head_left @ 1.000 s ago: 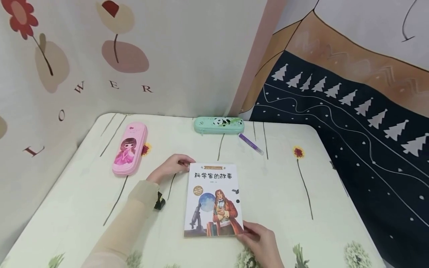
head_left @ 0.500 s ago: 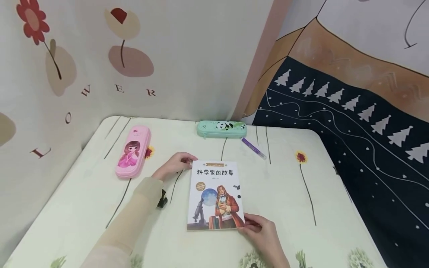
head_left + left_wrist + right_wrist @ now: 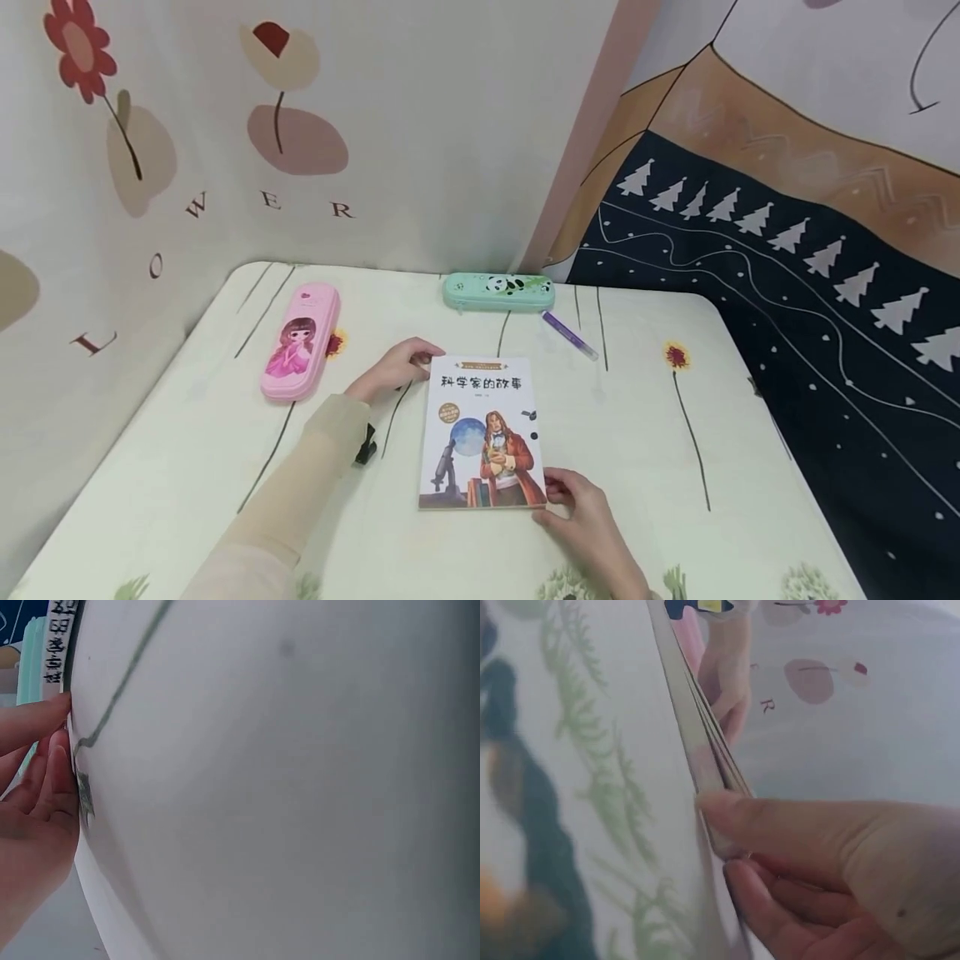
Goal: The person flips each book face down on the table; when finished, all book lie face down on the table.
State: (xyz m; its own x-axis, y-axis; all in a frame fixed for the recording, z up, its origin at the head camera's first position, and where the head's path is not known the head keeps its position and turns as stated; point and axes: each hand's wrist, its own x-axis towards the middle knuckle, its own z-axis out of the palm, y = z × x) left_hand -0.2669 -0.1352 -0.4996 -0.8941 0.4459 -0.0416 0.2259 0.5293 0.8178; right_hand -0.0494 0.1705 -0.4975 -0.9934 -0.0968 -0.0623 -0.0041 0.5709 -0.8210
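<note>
Head view puts the book (image 3: 483, 442) just below the centre of the frame, cover up and title at the far end, over the counter (image 3: 637, 450). Two hands have it by opposite corners. At its upper left corner, the left hand (image 3: 399, 364) pinches the edge, fingers bent in and barely parted; the left wrist view has the fingertips against the spine. At its lower right corner, the right hand (image 3: 588, 517) grips with the thumb at the near edge, and the right wrist view shows pages slightly fanned beside that thumb. Whether the corners are lifted, I cannot tell.

The step in hand seems to be steadying or squaring the book; the next move would call for an even hold at both corners. Farther up the frame lie a pink case (image 3: 302, 342), left, a green case (image 3: 498, 292) and a marker (image 3: 570, 335), all untouched.
</note>
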